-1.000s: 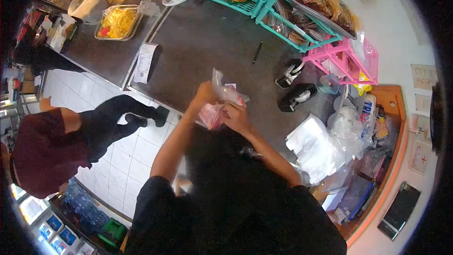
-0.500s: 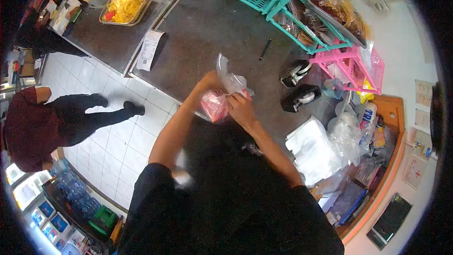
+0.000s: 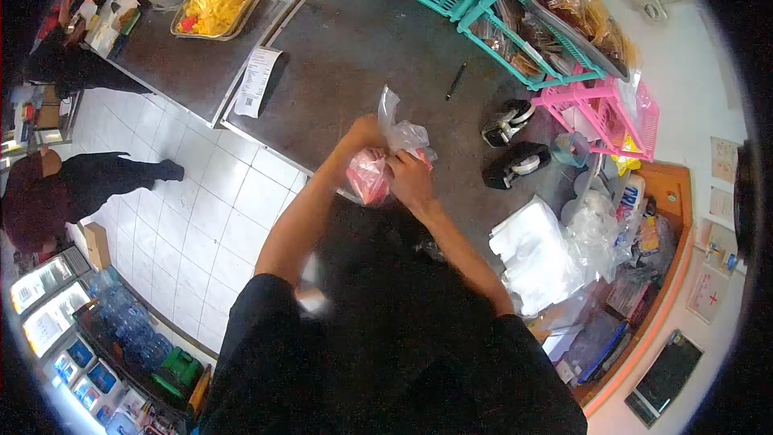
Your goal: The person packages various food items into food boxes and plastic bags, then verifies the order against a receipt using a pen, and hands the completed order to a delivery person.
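Both my hands hold one clear plastic bag (image 3: 372, 173) with pink-red contents, just above the near edge of the grey counter (image 3: 354, 56). My left hand (image 3: 361, 135) grips the bag's left side near its top. My right hand (image 3: 411, 179) pinches the neck on the right, and the loose twisted top of the bag (image 3: 396, 125) sticks up between them.
Two black tape dispensers (image 3: 511, 145) and a pen (image 3: 456, 80) lie on the counter to the right. Teal baskets (image 3: 499, 8), a pink rack (image 3: 604, 109), a stack of white bags (image 3: 535, 254), a receipt (image 3: 258, 80) and a food tray (image 3: 211, 8) surround. A person in maroon (image 3: 48, 193) stands left.
My hands and the bag have lifted slightly and drawn closer together, with the bag bunching tighter. The person in maroon has moved further left across the tiled floor.
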Motion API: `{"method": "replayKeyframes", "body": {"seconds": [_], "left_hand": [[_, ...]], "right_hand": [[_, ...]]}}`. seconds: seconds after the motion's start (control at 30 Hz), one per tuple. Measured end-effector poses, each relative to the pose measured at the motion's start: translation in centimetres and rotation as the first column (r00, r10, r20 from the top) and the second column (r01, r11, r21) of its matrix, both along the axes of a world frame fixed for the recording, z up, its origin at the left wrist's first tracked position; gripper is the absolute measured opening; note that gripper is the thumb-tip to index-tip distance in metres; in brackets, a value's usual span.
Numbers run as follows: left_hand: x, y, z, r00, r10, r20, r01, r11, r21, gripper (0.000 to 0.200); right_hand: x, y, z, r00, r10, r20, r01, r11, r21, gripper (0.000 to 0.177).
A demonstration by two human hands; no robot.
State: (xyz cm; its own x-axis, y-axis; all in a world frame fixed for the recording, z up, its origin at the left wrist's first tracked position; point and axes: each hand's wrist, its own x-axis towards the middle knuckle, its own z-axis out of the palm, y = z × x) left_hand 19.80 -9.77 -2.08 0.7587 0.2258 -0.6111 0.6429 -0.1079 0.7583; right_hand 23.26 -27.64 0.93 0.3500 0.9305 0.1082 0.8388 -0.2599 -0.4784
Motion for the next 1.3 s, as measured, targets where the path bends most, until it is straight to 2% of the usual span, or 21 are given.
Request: {"method": "replayKeyframes", "body": {"seconds": [0.03,0.13,0.27,0.37,0.47,0.57,0.67,0.73,0.77,0.8,0.83,0.87,0.93,0.97,1.03,1.07,1.13,1.17,1.2,1.27,1.3], "left_hand": [[0.1,0.1,-0.3,0.996,0.042,-0.080,-0.049,0.994,-0.097,0.025],[0.0,0.0,-1.3,0.998,-0.013,-0.068,0.015,0.999,0.036,0.027],[-0.2,-0.1,-3.1,0.992,0.090,-0.083,-0.096,0.993,-0.063,0.030],[0.3,0.1,-4.6,0.995,-0.017,-0.102,0.032,0.989,0.143,0.029],[0.1,-0.2,-1.1,0.999,-0.014,-0.030,0.018,0.986,0.167,0.028],[0.3,-0.3,-1.4,0.998,-0.064,-0.029,0.069,0.973,0.220,0.026],[0.8,-0.7,-2.2,0.992,-0.106,-0.075,0.119,0.973,0.198,0.023],[0.4,-1.5,0.9,0.993,-0.061,-0.105,0.103,0.883,0.458,0.024],[0.4,-1.5,1.2,0.992,-0.062,-0.106,0.104,0.883,0.458,0.024],[0.4,-1.4,1.1,0.989,0.010,-0.147,0.036,0.951,0.307,0.026],[0.4,-1.4,0.5,0.977,0.073,-0.200,-0.043,0.988,0.151,0.028],[0.5,-1.2,-1.7,0.978,0.067,-0.200,-0.037,0.988,0.150,0.028],[0.4,-0.7,-8.8,0.983,-0.168,-0.067,0.177,0.813,0.555,0.032],[0.4,-0.5,-8.2,0.982,-0.178,-0.062,0.182,0.813,0.553,0.032],[0.3,0.2,-5.3,0.965,-0.261,0.002,0.245,0.910,0.334,0.035],[-0.2,0.3,-4.0,0.964,-0.265,0.003,0.249,0.910,0.332,0.035],[-1.4,0.8,-2.2,0.993,0.116,-0.036,-0.119,0.990,-0.076,0.033],[-1.6,1.5,-1.5,0.993,0.115,-0.036,-0.118,0.990,-0.076,0.033],[-1.9,2.2,-1.1,0.993,-0.118,-0.002,0.115,0.969,0.220,0.027],[-2.4,3.5,-1.6,0.935,-0.354,-0.032,0.323,0.806,0.496,0.022],[-2.8,4.2,-2.4,0.989,-0.136,0.048,0.120,0.959,0.255,0.024]], "right_hand": [[0.0,0.0,0.6,1.000,-0.002,0.006,0.002,1.000,0.011,0.016],[-0.1,0.0,0.6,1.000,-0.008,-0.007,0.008,1.000,0.020,0.014],[-0.1,0.0,0.2,0.995,-0.025,-0.095,0.027,0.999,0.023,0.012],[-0.2,-0.1,-0.4,0.998,-0.024,-0.052,0.028,0.996,0.083,0.012],[-0.1,-0.1,-0.3,1.000,-0.010,0.005,0.010,0.997,0.082,0.013],[-0.2,0.0,-0.3,0.998,-0.010,-0.061,0.014,0.998,0.053,0.012],[-0.4,0.0,-1.0,1.000,-0.015,0.003,0.015,1.000,-0.003,0.014],[-0.7,0.5,-1.5,0.999,-0.039,-0.002,0.039,0.999,-0.008,0.013],[-0.9,0.8,-1.8,0.998,-0.068,-0.005,0.068,0.998,-0.014,0.012],[-1.0,1.0,-2.4,0.998,-0.069,-0.005,0.069,0.998,-0.014,0.012],[-1.2,1.1,-3.1,0.986,-0.131,-0.102,0.134,0.991,0.018,0.015],[-1.2,1.0,-3.7,0.961,-0.192,-0.199,0.205,0.978,0.045,0.017],[-1.0,0.7,-2.2,0.992,-0.104,-0.072,0.107,0.993,0.041,0.017],[-0.8,0.5,-1.4,0.999,-0.002,0.053,0.001,1.000,0.022,0.017],[-0.7,0.1,-1.1,0.999,-0.038,0.023,0.038,0.999,0.014,0.015],[-0.8,-0.1,-1.0,0.998,-0.066,-0.013,0.066,0.998,0.007,0.014],[-1.1,-1.1,-0.2,0.990,-0.081,-0.113,0.092,0.992,0.090,0.012],[-1.1,-1.8,0.1,0.973,-0.085,-0.213,0.123,0.978,0.169,0.011],[-0.7,-3.1,-0.5,0.973,-0.087,-0.213,0.124,0.978,0.167,0.011],[0.1,-5.5,-2.5,0.930,-0.117,-0.350,0.150,0.986,0.069,0.012],[0.1,-5.4,-1.7,0.930,-0.123,-0.347,0.155,0.986,0.067,0.012]]}}
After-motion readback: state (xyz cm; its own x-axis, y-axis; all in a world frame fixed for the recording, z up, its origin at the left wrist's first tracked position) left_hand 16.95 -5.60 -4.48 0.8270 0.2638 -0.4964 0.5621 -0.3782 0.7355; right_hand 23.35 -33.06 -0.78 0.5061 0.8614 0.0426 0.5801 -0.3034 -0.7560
